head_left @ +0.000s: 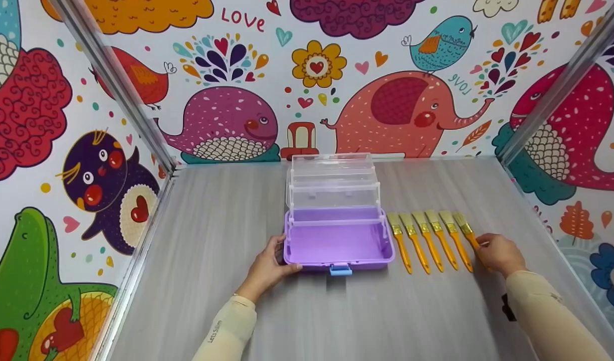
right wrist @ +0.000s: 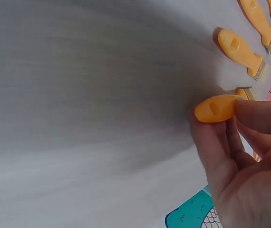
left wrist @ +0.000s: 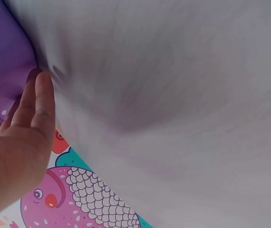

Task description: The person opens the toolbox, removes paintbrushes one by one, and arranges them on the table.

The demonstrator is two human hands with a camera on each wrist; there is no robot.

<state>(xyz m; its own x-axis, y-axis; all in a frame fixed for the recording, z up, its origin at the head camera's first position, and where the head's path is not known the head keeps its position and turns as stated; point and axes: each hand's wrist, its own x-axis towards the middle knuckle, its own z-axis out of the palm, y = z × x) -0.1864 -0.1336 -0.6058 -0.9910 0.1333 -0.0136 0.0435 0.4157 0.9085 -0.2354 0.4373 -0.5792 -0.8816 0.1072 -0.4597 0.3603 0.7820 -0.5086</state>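
A purple plastic storage box [head_left: 339, 245] stands at the middle of the table, its clear lid and trays [head_left: 332, 175] raised at the back. My left hand [head_left: 269, 268] holds its front left corner, thumb along the front and fingers against the left side. In the left wrist view those fingers lie nearly straight along the purple wall. My right hand [head_left: 502, 253] pinches the orange handle of the rightmost paintbrush [head_left: 464, 224] between thumb and fingers. The handle end [right wrist: 214, 109] shows between them in the right wrist view. The brush's bristles point away from me.
Several more paintbrushes [head_left: 424, 240] lie in a row between the box and my right hand, bristles toward the back. A blue latch [head_left: 341, 271] hangs at the box front. Printed panels [head_left: 307, 75] with metal posts [head_left: 121, 90] enclose the table.
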